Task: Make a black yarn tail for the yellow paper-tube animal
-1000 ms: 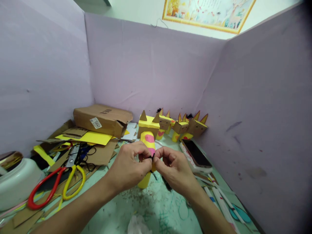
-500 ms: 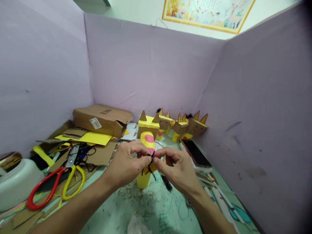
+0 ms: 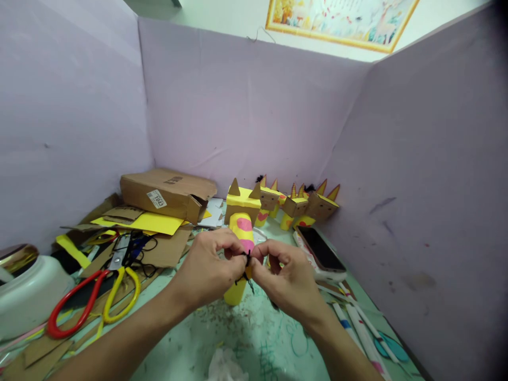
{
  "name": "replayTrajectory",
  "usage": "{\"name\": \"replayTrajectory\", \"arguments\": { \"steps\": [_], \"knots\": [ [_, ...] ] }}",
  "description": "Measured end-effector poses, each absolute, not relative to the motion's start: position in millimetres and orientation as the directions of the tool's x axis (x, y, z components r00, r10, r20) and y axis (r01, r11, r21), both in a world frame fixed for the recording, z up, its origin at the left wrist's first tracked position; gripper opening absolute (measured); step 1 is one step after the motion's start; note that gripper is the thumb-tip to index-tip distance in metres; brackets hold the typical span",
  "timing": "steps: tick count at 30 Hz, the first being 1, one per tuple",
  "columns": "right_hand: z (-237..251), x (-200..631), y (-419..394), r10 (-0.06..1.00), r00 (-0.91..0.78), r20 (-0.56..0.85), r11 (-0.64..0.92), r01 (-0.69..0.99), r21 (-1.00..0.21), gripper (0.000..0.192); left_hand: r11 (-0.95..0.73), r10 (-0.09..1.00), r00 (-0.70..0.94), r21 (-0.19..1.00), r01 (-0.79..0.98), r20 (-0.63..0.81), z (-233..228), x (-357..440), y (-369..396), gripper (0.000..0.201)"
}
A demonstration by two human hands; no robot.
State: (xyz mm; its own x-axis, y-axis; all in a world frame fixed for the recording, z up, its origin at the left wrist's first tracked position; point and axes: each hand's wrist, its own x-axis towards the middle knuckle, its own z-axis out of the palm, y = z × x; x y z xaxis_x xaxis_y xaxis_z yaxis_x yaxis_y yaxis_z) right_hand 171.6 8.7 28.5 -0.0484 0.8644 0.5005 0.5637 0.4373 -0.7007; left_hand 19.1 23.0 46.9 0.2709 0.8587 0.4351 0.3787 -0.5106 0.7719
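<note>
My left hand (image 3: 208, 267) and my right hand (image 3: 283, 278) meet at the fingertips, both pinching a small tuft of black yarn (image 3: 246, 260). Loose black strands hang below it. Right behind the hands stands a yellow paper tube figure (image 3: 240, 233) with pink patches, a boxy yellow-and-cardboard head and two pointed cardboard ears. Its lower part is partly hidden by my fingers.
Several similar cardboard figures (image 3: 305, 205) line the back wall. A phone (image 3: 319, 251) lies right of my hands, pens (image 3: 359, 328) near the right edge. At the left are a cardboard box (image 3: 169, 191), yellow paper, red and yellow scissors (image 3: 93, 299) and a white bowl (image 3: 27, 293). Purple partitions enclose the green table (image 3: 238, 338).
My fingertips, slightly apart half a second ago with the yarn stretched between them, have closed together again on the tuft. The tube figure has not moved.
</note>
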Motion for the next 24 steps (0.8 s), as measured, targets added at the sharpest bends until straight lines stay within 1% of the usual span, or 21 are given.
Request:
{"name": "replayTrajectory", "arguments": {
  "steps": [6, 13, 19, 22, 24],
  "knots": [
    [31.6, 171.0, 8.7, 0.885, -0.009, 0.465, 0.384, 0.577, -0.721, 0.006, -0.477, 0.879, 0.207, 0.802, 0.361, 0.429, 47.9, 19.5, 25.3, 0.012],
    [31.9, 171.5, 7.4, 0.929, -0.043, 0.367, 0.327, 0.558, -0.763, 0.003, -0.388, 0.922, 0.169, 0.811, 0.438, 0.349, 48.3, 19.9, 26.5, 0.009],
    [27.9, 173.6, 9.9, 0.933, -0.075, 0.352, 0.327, 0.588, -0.74, 0.004, -0.323, 0.945, 0.139, 0.798, 0.508, 0.295, 51.2, 20.8, 26.0, 0.008],
    [30.4, 175.9, 9.8, 0.926, -0.077, 0.37, 0.34, 0.6, -0.724, 0.004, -0.342, 0.939, 0.153, 0.79, 0.509, 0.307, 50.3, 20.4, 26.5, 0.009],
    [34.2, 177.7, 8.8, 0.914, -0.074, 0.4, 0.362, 0.594, -0.719, 0.008, -0.397, 0.918, 0.191, 0.799, 0.451, 0.348, 48.2, 19.9, 27.1, 0.011]
  ]
}}
